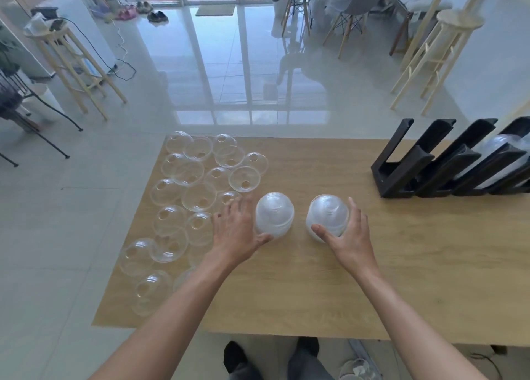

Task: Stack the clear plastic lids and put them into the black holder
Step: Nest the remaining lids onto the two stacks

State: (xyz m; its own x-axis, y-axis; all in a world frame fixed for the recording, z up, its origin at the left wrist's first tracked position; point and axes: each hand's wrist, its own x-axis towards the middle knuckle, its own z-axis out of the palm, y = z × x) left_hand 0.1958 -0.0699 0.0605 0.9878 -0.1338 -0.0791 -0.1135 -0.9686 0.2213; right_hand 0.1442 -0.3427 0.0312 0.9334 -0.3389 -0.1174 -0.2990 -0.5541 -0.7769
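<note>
— while two stacks stand on the table, how are they gripped?

— the right stack is clasped by the right hand, thumb on its near side, fingers curled round the far side. the left stack is touched by the thumb of the left hand, whose fingers are spread over loose lids.

— where is the holder found?

— at the far right of the table, well apart from both stacks. some lids are seen in its rightmost slot. loose lids are scattered at the table's left.
</note>
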